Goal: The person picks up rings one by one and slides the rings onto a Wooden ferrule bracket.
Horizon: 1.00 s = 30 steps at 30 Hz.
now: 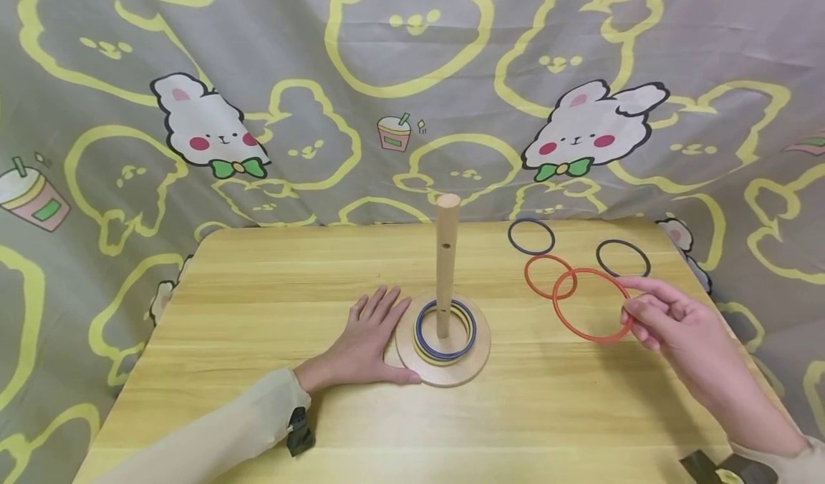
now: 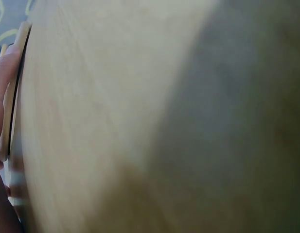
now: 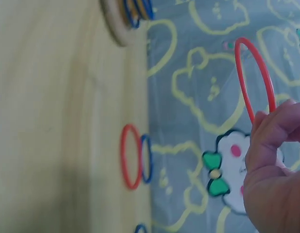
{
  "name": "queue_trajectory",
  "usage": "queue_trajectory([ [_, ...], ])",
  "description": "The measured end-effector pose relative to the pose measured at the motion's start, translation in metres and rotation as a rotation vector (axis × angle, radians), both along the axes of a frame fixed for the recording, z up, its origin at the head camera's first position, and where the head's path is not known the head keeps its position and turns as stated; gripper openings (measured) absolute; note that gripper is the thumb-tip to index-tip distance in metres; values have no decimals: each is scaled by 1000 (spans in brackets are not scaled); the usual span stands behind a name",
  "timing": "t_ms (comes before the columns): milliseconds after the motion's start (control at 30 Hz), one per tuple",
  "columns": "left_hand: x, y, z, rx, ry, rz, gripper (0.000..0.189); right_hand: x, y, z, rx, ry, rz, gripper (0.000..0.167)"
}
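A wooden ring-toss stand, with an upright post (image 1: 446, 269) on a round base (image 1: 475, 366), stands mid-table. Around the foot of the post lie a blue ring (image 1: 475, 330) and yellow beneath it. My left hand (image 1: 364, 344) rests at the base's left side, fingers spread and thumb along the front rim; the left wrist view catches only its thumb side (image 2: 0, 77) by the base edge. Off to the right, my right hand (image 1: 677, 323) pinches a red ring (image 1: 602, 341) by its right side, between thumb and fingers. In the right wrist view this red ring (image 3: 238, 68) is above the table.
Right of the stand, another red ring (image 1: 526, 273) lies on the wooden table (image 1: 258, 269), overlapped by the held one in the head view. Farther back are a blue ring (image 1: 510, 237) and a dark blue ring (image 1: 598, 256). A patterned curtain (image 1: 361, 169) hangs behind the table.
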State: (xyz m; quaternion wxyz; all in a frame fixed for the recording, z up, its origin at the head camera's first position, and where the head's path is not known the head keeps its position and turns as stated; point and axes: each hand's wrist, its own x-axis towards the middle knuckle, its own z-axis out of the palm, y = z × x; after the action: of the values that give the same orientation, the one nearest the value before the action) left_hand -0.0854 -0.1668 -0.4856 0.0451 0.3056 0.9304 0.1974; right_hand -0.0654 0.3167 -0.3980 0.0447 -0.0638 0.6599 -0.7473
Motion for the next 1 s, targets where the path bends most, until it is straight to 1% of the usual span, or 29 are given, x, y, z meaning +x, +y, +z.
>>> queue_trajectory([
  [100, 0, 0, 0, -1, -1, -1, 131, -2, -11, 11, 11, 23, 0, 36],
  [167, 0, 0, -1, -5, -1, -1, 131, -3, -19, 19, -1, 28, -1, 36],
  [400, 0, 0, -3, -7, 10, 2, 131, -10, -45, 44, -92, 41, 29, 35],
  [500, -1, 0, -3, -3, 10, 1, 130, -12, -55, 56, -110, 60, 35, 34],
  [600, -1, -1, -3, -3, 3, 2, 131, -14, -65, 68, -105, 83, 38, 34],
  [733, -2, -2, -4, -12, 11, 4, 132, -16, -79, 87, -89, 112, 42, 32],
  [933, -3, -1, -4, -14, 18, 1, 132, -18, -98, 115, -98, 123, 47, 32],
  [1000, -3, -1, -4, -11, 19, 1, 132, -19, -106, 125, -101, 133, 60, 33],
])
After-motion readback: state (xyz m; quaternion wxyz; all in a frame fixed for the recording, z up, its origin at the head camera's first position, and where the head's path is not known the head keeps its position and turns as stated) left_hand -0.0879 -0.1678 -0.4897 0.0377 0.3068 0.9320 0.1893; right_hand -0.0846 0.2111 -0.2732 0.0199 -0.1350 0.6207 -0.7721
